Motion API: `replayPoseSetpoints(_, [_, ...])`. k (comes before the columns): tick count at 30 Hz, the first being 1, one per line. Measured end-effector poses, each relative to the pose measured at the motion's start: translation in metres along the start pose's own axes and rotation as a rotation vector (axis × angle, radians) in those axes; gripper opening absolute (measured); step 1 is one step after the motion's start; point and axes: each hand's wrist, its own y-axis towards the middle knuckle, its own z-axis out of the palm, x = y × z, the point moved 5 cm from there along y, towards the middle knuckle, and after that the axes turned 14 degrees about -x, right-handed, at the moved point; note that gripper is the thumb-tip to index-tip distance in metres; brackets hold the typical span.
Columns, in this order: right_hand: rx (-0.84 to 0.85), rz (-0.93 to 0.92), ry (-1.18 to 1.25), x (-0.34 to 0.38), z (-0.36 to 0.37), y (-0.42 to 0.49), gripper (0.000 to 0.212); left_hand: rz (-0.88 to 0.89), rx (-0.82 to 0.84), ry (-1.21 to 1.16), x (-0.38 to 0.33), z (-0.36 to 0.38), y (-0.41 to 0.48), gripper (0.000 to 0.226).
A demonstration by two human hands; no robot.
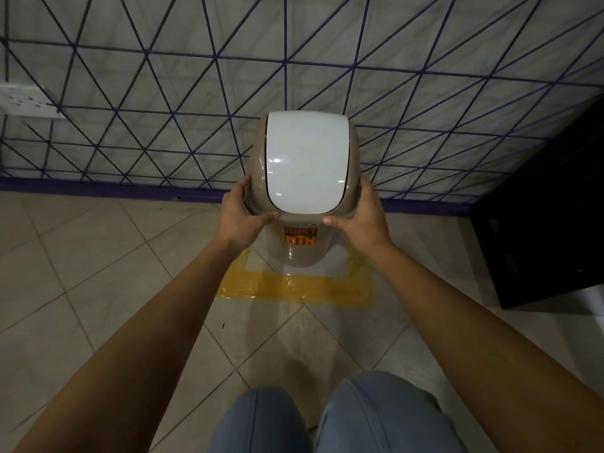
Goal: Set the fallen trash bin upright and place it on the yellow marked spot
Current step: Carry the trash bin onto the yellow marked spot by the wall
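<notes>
A beige trash bin (302, 253) with a white swing lid (307, 161) and an orange "DUST BIN" sticker stands upright, seen from above. Its base sits inside the yellow tape square (294, 289) on the tiled floor, close to the wall. My left hand (242, 217) grips the left side of the bin's top rim, thumb across the front. On the opposite side my right hand (362, 220) holds the rim the same way. The far part of the yellow square is hidden behind the bin.
A pale wall with a dark blue line pattern (163, 93) rises right behind the bin. A white socket plate (29, 101) is on the wall at left. A black cabinet (549, 223) stands at right. My knees in blue jeans (327, 420) are at the bottom.
</notes>
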Motion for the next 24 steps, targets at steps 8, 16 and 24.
replayPoseSetpoints(8, [-0.004, 0.000, -0.004, 0.000, 0.001, 0.001, 0.106, -0.008, 0.014, 0.100, 0.007, 0.002, 0.005, 0.087])
replayPoseSetpoints(16, [0.011, -0.009, -0.066, 0.005, 0.003, -0.001, 0.107, 0.025, -0.048, 0.118, 0.003, 0.002, -0.001, 0.078])
replayPoseSetpoints(24, [-0.056, -0.037, -0.144, 0.012, -0.011, -0.016, 0.101, 0.054, -0.201, 0.271, 0.002, -0.006, -0.019, 0.073])
